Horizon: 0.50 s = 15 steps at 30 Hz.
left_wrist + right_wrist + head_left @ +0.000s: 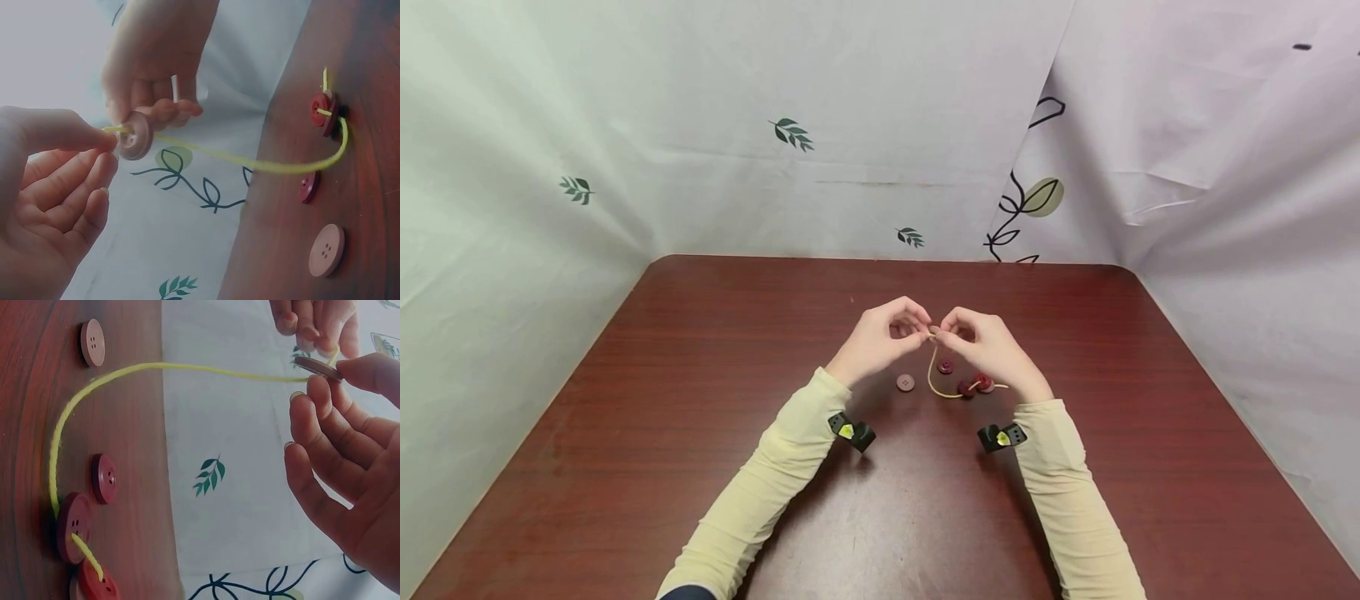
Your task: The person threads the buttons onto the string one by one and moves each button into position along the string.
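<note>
Above the table, my right hand [988,346] pinches a dull pink button [135,135] by its edge between thumb and fingertips. My left hand [876,342] grips the short end of a yellow cord [181,365] that comes out through a hole of that button. From the button's other side the cord droops to the tabletop. There it is threaded through a dark red button [74,526] and a brighter red button [102,581], with a pinkish button partly hidden behind them. The two hands' fingertips nearly meet at the held button.
On the brown wooden table [700,375] lie a loose pink four-hole button [906,382] and a small dark red button [945,367]. A white curtain [865,183] with leaf prints hangs along the table's far edge and sides.
</note>
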Each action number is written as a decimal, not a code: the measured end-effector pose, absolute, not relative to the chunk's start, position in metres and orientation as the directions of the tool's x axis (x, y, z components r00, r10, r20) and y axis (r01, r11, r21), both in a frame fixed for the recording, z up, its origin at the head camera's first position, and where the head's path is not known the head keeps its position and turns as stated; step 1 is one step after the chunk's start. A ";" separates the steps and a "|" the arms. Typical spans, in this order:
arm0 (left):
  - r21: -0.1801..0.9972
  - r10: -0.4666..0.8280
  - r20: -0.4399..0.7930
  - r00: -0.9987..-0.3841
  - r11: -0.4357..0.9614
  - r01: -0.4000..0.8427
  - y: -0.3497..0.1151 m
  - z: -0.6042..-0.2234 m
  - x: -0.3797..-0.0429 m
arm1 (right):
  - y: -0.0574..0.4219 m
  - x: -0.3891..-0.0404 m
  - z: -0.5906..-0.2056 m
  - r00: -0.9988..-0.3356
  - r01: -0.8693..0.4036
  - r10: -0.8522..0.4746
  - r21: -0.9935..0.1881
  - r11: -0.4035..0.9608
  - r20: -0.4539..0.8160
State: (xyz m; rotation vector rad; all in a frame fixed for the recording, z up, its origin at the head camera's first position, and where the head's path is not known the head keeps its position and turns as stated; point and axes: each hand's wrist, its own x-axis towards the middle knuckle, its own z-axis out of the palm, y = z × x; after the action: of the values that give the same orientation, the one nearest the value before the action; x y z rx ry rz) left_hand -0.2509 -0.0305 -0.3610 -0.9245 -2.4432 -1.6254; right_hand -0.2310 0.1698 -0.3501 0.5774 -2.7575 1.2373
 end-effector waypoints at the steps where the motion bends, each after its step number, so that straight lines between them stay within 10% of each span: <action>1: 0.821 0.438 0.371 -0.819 0.257 0.509 -0.031 -0.360 -0.251 | 0.170 -0.231 -0.350 -0.931 -0.353 -0.305 -0.709 0.610 0.201; 15: 0.838 0.377 0.408 -0.831 0.206 0.505 -0.037 -0.352 -0.249 | 0.179 -0.233 -0.353 -0.938 -0.314 -0.322 -0.714 0.625 0.130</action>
State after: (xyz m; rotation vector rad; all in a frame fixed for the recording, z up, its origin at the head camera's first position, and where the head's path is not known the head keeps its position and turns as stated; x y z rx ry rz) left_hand -0.2494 -0.0373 -0.3523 -0.8635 -2.3483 -1.7051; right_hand -0.2330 0.1788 -0.3527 0.5566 -2.8413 1.2457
